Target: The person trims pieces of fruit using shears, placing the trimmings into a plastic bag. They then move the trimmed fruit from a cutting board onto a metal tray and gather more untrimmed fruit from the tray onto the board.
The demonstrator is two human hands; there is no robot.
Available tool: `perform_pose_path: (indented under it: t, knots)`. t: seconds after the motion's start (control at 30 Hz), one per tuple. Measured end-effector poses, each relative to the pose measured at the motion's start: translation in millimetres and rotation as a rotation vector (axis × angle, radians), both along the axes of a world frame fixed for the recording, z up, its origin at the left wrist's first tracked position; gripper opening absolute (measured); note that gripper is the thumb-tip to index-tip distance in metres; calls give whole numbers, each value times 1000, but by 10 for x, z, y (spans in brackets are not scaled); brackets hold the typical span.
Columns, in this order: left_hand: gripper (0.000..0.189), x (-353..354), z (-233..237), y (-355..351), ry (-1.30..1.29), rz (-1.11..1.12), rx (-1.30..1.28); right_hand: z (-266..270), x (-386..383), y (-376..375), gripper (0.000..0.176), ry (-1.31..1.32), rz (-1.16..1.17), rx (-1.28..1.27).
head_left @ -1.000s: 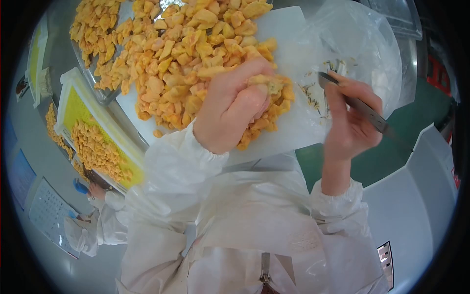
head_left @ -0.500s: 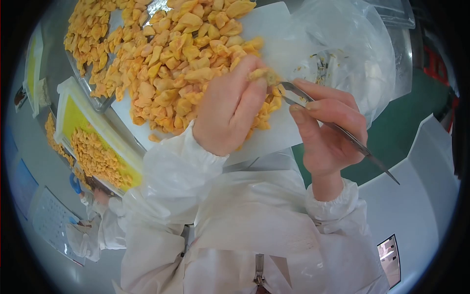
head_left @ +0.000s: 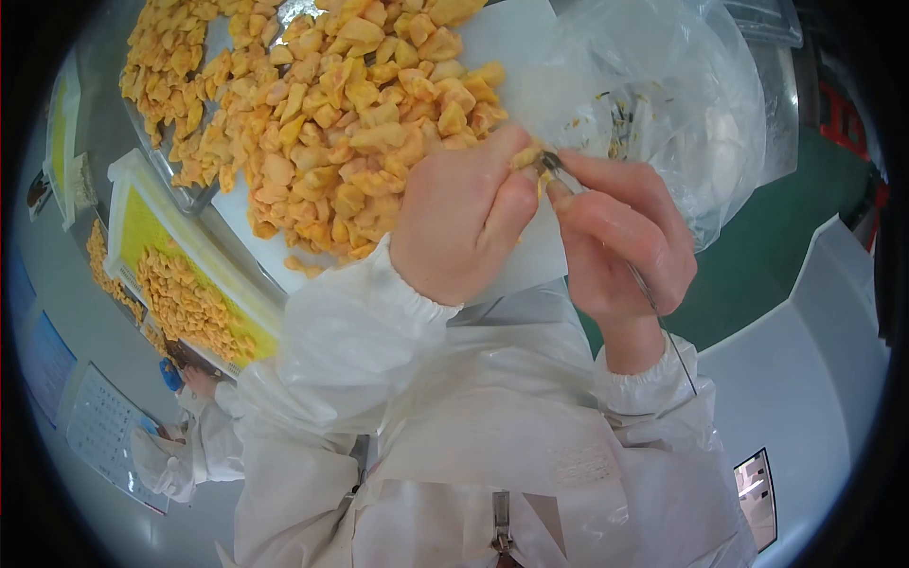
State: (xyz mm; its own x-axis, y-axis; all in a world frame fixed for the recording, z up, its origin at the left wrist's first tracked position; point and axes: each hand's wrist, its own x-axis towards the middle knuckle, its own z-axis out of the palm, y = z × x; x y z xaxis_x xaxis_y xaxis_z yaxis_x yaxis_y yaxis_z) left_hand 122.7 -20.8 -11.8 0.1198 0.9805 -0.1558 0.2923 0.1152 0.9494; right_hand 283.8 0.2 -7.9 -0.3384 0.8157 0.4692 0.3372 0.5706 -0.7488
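Note:
My left hand pinches a yellow-orange piece between thumb and fingers, at the right edge of a large heap of similar pieces. Close beside it, my right hand is closed around metal tweezers. Their dark tips touch or nearly touch the held piece. The heap lies on a white board. To the right, a clear plastic bag holds small dark and yellow bits.
At the left stands a white-rimmed yellow tray with more pieces. Beyond it, a co-worker's hand and white sleeve show at the lower left. A pale panel curves along the right side.
My left hand has shifted slightly right and down. My right hand has turned, its tweezers now steeper and with their tips closer together at the piece.

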Motion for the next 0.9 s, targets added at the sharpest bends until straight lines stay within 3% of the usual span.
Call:
perform_pose_path:
  t: [0.2, 0.3, 0.43, 0.77, 0.9]
  knots:
    - [25, 113, 54, -19, -248, 82, -233, -158, 102, 103, 27, -96, -135, 120]
    - [29, 145, 86, -47, -350, 96, -388, -118, 171, 164, 29, 264, -260, -66]
    - [29, 187, 66, -51, -479, 144, -559, 55, 266, 15, 23, 169, -43, -185]
    - [20, 329, -2, -73, -291, 73, -322, -41, 368, -58, 22, 152, 2, -252]
    - [20, 448, 18, -84, -275, 69, -347, 14, 393, -140, 23, -49, -57, -109]
